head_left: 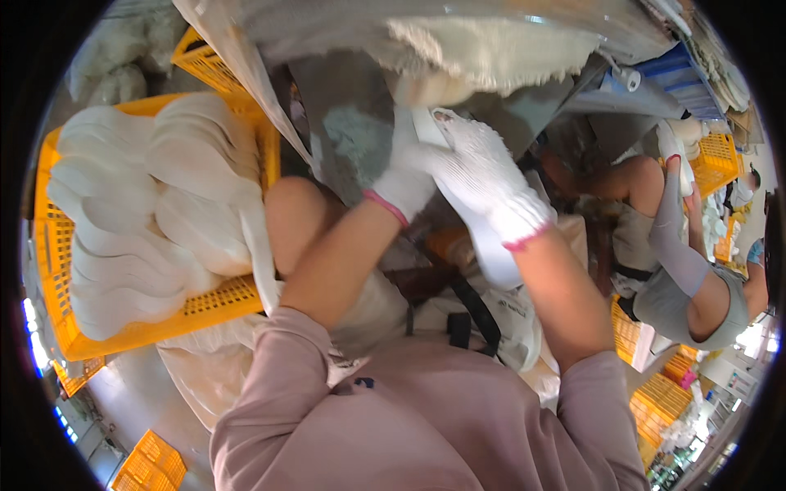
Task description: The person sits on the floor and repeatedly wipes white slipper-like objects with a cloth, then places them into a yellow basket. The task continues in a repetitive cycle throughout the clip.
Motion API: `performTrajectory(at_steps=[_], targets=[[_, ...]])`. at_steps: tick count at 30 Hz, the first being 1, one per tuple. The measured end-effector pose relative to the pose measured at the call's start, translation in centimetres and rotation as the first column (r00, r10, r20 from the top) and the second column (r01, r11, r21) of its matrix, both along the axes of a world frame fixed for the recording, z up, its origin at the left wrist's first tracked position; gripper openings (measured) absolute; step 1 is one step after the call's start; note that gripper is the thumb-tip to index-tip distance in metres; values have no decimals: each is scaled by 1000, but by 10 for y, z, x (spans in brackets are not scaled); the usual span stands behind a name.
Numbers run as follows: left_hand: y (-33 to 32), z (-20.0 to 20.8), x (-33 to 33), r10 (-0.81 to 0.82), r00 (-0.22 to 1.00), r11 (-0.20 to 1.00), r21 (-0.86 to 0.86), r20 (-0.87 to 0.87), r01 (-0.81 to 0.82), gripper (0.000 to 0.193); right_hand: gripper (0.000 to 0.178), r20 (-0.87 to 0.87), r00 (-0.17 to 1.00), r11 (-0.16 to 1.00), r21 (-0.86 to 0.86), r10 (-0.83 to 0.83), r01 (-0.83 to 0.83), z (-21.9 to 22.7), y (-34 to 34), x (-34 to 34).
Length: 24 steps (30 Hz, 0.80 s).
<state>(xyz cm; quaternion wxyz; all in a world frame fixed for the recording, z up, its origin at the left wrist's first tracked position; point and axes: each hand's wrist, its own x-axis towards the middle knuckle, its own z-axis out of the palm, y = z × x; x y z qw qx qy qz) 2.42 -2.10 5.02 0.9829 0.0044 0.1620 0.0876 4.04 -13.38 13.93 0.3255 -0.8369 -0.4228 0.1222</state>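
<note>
Both hands wear white knit gloves with pink cuffs and meet at the centre of the scene, on a long, flat white insole-shaped piece [483,237] that runs from the fingertips down toward the person's lap. The right hand [483,176] is wrapped over its upper part, its grip closed on the piece; the left hand [405,176] presses against the same top end just beside it, though whether its fingers are closed around the piece cannot be told. The piece looks light, thin and somewhat flexible, probably easy to bend, so holding it near the ends with the fingers across its width seems safest. Only one such piece is in the hands. To the left, an orange plastic crate [205,304] holds several overlapping stacks of like white pieces [139,213], too many to count. A co-worker's arm in a grey sleeve [679,245] shows at the far right, among more orange crates [659,405].
</note>
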Motion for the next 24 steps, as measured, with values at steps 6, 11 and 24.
performTrajectory(at_steps=[6,11,24], targets=[[26,-16,12,-237,963,917,297,-125,265,52,80,-462,886,997,-83,-43,5,34,-6,-19],[4,-13,0,-11,1000,971,239,-11,13,58,39,-766,635,989,-5,-98,146,61,3,-33],[6,-30,13,52,995,898,432,88,-86,80,38,228,961,986,-13,-157,164,17,-31,-50]])
